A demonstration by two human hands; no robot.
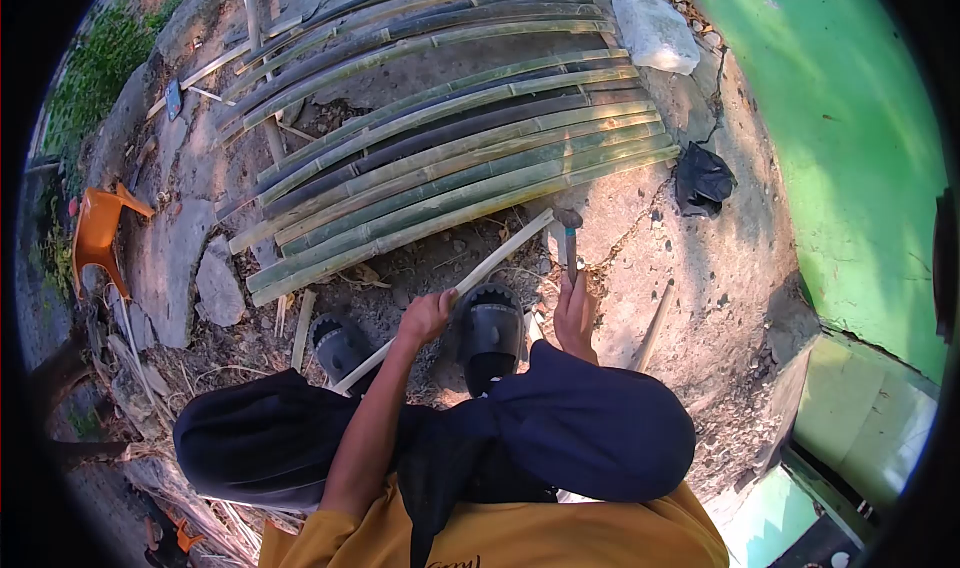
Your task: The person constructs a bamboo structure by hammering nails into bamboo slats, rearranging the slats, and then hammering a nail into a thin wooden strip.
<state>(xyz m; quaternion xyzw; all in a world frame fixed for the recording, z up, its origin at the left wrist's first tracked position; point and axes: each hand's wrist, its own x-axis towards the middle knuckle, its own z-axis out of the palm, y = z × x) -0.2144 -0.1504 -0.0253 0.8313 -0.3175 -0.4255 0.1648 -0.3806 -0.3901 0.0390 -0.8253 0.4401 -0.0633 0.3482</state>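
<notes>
My left hand (427,318) is closed around a pale split bamboo strip (500,255), which slants from beside my left knee up to the right. Gripped by its handle in my right hand (575,313) is a hammer (571,246), its head up and close to the strip's far end. Both hands are above the ground between and beside my black sandals (490,340). Just beyond them lies a row of green and dark bamboo slats (450,183), side by side.
A black plastic bag (703,180) and a white translucent bundle (655,33) lie right of the slats. An orange chair (98,230) is at the left, near a broken concrete slab (218,283). Another bamboo piece (655,326) rests to my right, before the green floor (820,98).
</notes>
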